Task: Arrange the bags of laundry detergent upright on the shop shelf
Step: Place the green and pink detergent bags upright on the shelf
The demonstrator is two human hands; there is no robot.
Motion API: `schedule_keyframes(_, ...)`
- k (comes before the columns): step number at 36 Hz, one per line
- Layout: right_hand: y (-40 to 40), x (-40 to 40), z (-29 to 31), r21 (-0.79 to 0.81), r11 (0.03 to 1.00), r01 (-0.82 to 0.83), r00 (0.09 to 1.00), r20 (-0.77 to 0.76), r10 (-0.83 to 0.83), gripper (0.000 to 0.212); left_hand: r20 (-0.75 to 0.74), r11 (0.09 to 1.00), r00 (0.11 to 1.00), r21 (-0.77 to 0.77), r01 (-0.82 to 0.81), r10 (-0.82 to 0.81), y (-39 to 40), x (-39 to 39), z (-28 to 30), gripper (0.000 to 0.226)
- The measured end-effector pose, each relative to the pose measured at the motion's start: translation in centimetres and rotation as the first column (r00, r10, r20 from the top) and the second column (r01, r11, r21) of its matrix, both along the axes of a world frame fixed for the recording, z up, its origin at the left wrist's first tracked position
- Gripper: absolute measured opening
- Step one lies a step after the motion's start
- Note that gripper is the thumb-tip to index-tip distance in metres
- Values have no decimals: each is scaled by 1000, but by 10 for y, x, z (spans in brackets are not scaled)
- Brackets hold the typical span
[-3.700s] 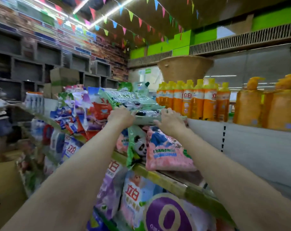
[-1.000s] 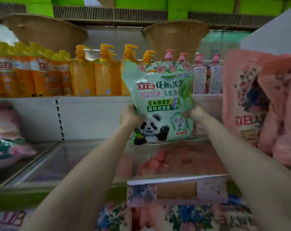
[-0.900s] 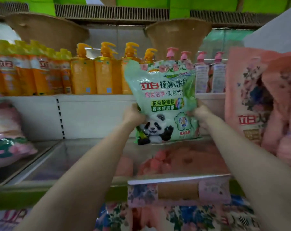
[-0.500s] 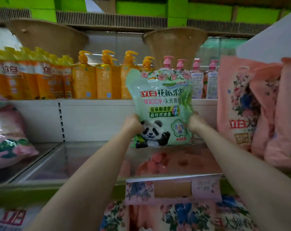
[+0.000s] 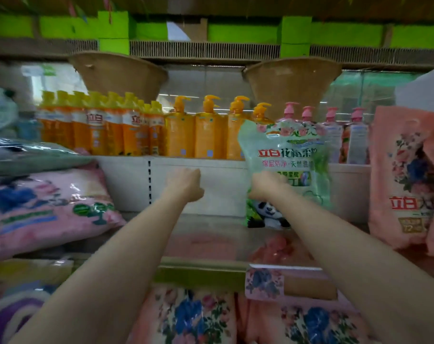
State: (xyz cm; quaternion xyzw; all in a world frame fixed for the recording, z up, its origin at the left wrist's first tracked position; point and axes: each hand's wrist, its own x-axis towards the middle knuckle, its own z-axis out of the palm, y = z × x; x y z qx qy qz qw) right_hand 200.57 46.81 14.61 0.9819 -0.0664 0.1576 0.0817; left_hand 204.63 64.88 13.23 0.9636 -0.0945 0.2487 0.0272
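Observation:
A green detergent bag with a panda print stands upright on the shiny shelf, near the back wall. My right hand grips its left edge at mid height. My left hand hovers to the left of the bag, fingers curled, holding nothing. Pink floral detergent bags stand upright at the right. A pink bag lies flat at the left with a greenish bag stacked on it.
Orange pump bottles and pink-capped bottles line the ledge above the shelf. Two woven baskets hang overhead. More floral bags fill the lower shelf. A price label strip sits on the shelf's front edge.
My left hand has let go of the green panda bag and drawn off to the left. The bag now rests further right on the shelf, held only by my right hand.

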Motion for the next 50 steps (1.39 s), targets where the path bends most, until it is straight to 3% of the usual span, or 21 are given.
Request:
schedule_keyframes(7,94,10,10,62,968,-242,970,50,239,45,83,984,981,15,-179,177,89,-26,14,31)
schedule_keyframes(12,151,3,20,79,943,-322,946,60,318,69,115,939,933,-19,-342,342,154,-47,22,32)
schedule_keyframes(22,260,8,25,76,843,-533,841,158,518,55,94,819,815,-123,-561,572,263,-88,29,38)
schedule_keyframes(25,290,12,24,107,803,-587,807,166,568,49,162,800,785,-178,-573,598,287,-93,26,45)
schedule_keyframes(28,316,15,21,103,778,-620,782,159,602,57,227,778,744,-220,-589,628,304,-95,27,50)
schedule_keyframes(32,342,20,15,151,734,-662,748,193,635,61,116,657,690,-449,-606,715,322,-100,37,62)
schedule_keyframes(34,351,24,15,148,721,-677,735,201,648,62,-30,577,721,-577,-578,692,332,-100,44,62)
schedule_keyframes(36,358,28,16,139,720,-680,731,202,651,60,-145,529,847,-724,-444,511,341,-92,49,53)
schedule_keyframes(37,360,29,16,137,721,-679,732,200,652,59,-188,461,898,-805,-373,398,344,-88,50,47)
schedule_keyframes(40,366,36,15,153,725,-672,740,186,647,59,-265,268,916,-899,-348,301,351,-83,52,37)
schedule_keyframes(45,369,52,7,290,694,-658,750,180,636,64,-281,102,941,-947,-304,187,363,-62,55,45)
schedule_keyframes(48,369,62,-1,362,671,-647,756,190,626,63,-215,68,952,-970,-235,219,362,-53,52,53)
schedule_keyframes(50,368,70,-6,370,679,-634,765,167,622,60,-165,73,952,-979,-189,257,363,-47,50,41)
